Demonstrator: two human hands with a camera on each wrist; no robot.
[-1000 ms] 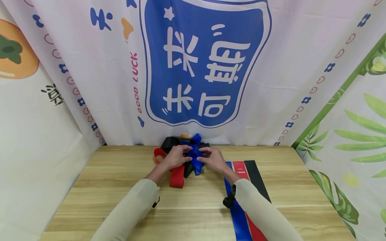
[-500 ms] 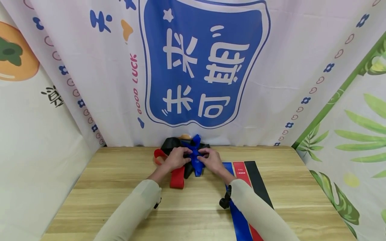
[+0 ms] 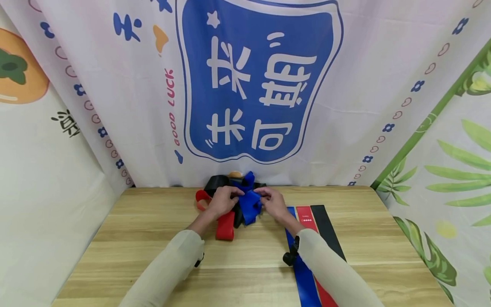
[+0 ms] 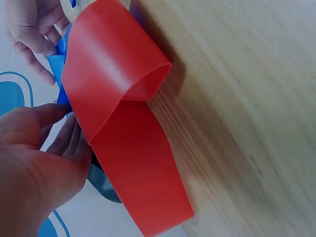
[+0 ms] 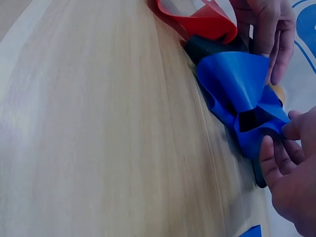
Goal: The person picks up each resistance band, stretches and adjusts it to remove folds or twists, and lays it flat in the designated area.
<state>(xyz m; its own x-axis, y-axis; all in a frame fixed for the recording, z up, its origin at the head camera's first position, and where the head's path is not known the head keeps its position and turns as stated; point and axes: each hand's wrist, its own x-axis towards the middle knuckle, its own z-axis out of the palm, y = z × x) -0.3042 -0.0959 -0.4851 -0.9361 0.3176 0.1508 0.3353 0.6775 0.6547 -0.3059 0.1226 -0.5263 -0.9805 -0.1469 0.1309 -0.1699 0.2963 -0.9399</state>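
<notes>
A blue resistance band (image 3: 250, 208), twisted and folded, lies at the table's back edge between the two hands. My left hand (image 3: 222, 201) pinches its left side; in the left wrist view the thumb meets the blue band beside a red resistance band (image 4: 140, 168). On the opposite side, my right hand (image 3: 274, 203) pinches a fold between thumb and fingers. The right wrist view shows the blue band (image 5: 236, 79) bulging into a loop. A black resistance band (image 3: 215, 184) is bunched behind and beneath, partly hidden by the left hand and the blue band.
On the right of the wooden table (image 3: 161, 251), a blue strip (image 3: 307, 283), a red strip (image 3: 307, 216) and a black strip (image 3: 326, 226) lie flat side by side, partly under the right forearm. A printed curtain (image 3: 153, 111) hangs right behind the table.
The blue band's front part has spread wider and swung toward the right. My right hand has shifted slightly right, while my left hand stays almost in place.
</notes>
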